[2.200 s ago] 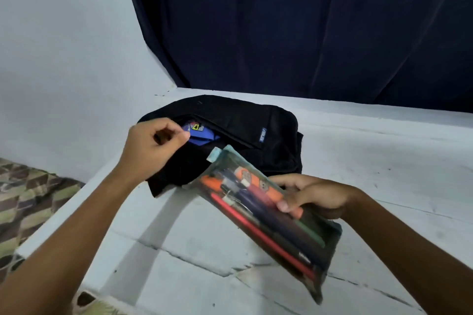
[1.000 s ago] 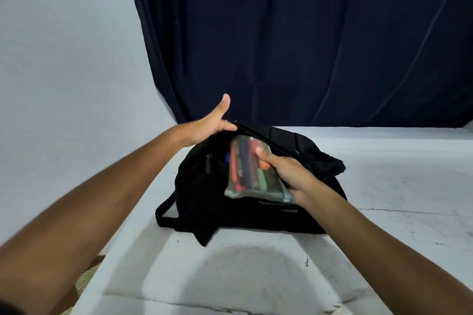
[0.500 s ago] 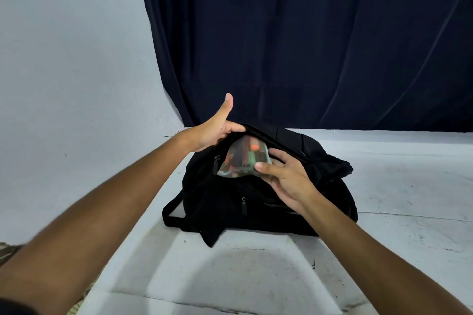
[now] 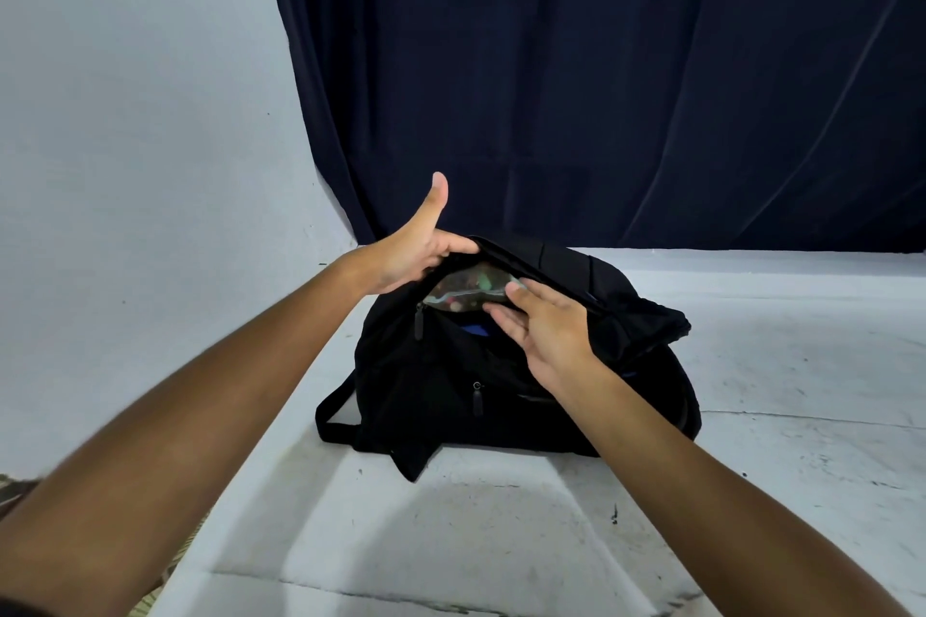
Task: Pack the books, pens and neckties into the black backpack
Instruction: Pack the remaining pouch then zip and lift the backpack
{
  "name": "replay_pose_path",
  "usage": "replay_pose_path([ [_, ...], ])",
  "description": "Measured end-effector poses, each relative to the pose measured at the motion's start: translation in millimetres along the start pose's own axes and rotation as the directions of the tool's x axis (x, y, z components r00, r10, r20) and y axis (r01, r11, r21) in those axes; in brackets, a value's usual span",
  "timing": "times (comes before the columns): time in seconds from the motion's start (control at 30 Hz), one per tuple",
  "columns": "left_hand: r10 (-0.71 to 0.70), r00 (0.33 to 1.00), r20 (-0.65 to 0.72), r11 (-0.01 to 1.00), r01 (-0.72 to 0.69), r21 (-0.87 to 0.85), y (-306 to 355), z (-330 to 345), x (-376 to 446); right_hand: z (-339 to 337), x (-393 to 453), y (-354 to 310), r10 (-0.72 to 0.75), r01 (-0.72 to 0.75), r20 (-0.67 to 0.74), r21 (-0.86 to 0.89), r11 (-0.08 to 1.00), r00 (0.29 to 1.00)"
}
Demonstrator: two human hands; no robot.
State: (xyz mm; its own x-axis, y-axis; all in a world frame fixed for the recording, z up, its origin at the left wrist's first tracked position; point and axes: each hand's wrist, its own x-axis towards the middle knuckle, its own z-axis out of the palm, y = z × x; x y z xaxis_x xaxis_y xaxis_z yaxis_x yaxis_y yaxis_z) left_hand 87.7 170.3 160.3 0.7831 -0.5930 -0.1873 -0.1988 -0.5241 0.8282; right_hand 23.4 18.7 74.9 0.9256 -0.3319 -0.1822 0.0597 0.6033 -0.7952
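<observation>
White tabletop (image 4: 751, 491) under a dark curtain (image 4: 601, 65): our left hand (image 4: 406, 250) grips the black backpack (image 4: 501, 391) flap, thumb raised, while our right hand (image 4: 546, 325), fingers straight, presses the clear pen pouch (image 4: 466, 290) half inside. We judge the pouch light, slick and floppy; push at its trailing edge.

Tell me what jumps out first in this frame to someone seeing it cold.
The black backpack lying mid-frame on the white surface, its top opening held wide. The left hand lifts the upper flap with the thumb sticking up, while the right hand pushes a clear pen pouch into the opening, most of it already inside. Behind it all hangs a dark navy curtain.
</observation>
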Motion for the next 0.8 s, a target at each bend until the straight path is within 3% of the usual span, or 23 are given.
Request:
replay_pose_path([
  [0.13,0.013,1.0,0.024,1.0,-0.013,-0.012,-0.4,-4.7,-2.0,16.8,12.3,0.5,0.071,-0.063,-0.073,0.107,0.992,0.995],
  [0.33,0.029,0.999,0.045,0.999,-0.031,0.031,-2.2,-7.9,-3.3,28.4,9.1,6.4,0.154,-0.159,0.043,0.16,0.974,0.987],
  [0.57,0.085,0.996,-0.012,0.996,-0.085,0.021,-20.3,-0.6,-8.2,5.8,-26.6,3.1,0.082,-0.067,0.164,-0.096,0.993,0.983],
  [0.67,0.195,0.968,-0.159,0.98,-0.2,-0.017,-37.5,-2.4,-17.8,4.1,-39.8,7.5,0.151,-0.063,0.252,-0.325,0.944,0.956],
  [0.8,0.224,0.85,-0.477,0.965,-0.261,-0.012,-77.3,-7.9,-30.7,18.6,-38.8,27.0,0.195,-0.006,0.284,-0.552,0.834,0.939],
])
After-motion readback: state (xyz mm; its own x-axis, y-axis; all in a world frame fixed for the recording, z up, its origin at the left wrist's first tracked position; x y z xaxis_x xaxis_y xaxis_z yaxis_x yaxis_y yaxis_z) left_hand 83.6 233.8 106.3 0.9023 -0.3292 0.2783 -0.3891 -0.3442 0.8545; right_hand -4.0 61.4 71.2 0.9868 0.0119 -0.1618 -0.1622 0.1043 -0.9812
